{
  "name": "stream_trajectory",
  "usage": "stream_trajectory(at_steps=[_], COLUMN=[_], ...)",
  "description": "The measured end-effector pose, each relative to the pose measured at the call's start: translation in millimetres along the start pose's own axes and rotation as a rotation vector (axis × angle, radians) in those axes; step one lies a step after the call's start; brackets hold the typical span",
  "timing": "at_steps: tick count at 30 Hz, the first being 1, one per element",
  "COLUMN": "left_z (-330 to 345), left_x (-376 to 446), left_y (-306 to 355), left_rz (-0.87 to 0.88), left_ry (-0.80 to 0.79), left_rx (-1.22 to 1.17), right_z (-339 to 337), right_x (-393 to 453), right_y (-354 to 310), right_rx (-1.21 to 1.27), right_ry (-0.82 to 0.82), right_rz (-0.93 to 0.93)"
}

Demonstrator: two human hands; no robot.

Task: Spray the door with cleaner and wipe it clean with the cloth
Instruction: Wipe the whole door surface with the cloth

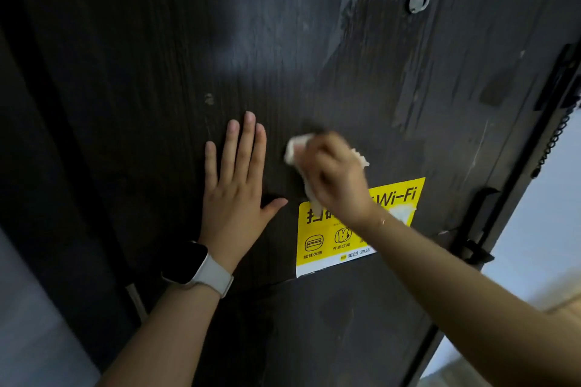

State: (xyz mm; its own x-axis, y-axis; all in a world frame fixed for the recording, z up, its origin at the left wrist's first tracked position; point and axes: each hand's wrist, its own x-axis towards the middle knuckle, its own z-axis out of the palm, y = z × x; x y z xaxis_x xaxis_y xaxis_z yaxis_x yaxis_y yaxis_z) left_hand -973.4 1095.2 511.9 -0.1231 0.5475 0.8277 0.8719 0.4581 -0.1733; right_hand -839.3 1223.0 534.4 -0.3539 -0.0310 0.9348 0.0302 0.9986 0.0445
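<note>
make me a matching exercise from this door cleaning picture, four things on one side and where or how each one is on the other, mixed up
Things:
1. left hand
2. cloth
3. sticker
4. peephole

Place or state:
A. yellow, stuck on the door below the right hand
B. flat on the door, fingers straight
C. white, bunched under the right hand
D. small and round, high up towards the right

Pairs: 1-B, 2-C, 3-A, 4-D
</note>
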Motion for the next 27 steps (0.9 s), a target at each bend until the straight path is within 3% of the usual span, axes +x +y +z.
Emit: stream_trajectory(at_steps=[3, 5, 9, 12, 20, 27], left_z=[-0.3, -1.1, -1.7, -1.4, -3.7, -22.7], left_x=[0.3, -0.3, 0.2, 0.7, -0.2, 16.1], left_y=[-0.1, -0.2, 0.1, 0.0, -2.4, 33.7], left_rz=[0.000, -0.003, 0.002, 0.009, 0.000, -0.032], left_ry=[-0.006, -0.009, -0.013, -0.016, -0.022, 0.065], left_rx=[0.009, 0.011, 0.005, 0.006, -0.011, -0.167], right_z=[3.0, -10.3, -38.8, -32.9, -19.2, -88.1], right_x=[-24.1, -1.5, 85.3, 109.2, 14.3, 21.2], right_y=[4.9, 8.0, 14.8, 8.3, 15.5, 80.9], right_rx=[-0.071, -0.108, -0.127, -0.107, -0.137, -0.158], right_ry=[-0.191, -0.197, 0.188, 0.318, -0.069, 0.170], right_rz=[-0.089, -0.108, 0.103, 0.153, -0.005, 0.311])
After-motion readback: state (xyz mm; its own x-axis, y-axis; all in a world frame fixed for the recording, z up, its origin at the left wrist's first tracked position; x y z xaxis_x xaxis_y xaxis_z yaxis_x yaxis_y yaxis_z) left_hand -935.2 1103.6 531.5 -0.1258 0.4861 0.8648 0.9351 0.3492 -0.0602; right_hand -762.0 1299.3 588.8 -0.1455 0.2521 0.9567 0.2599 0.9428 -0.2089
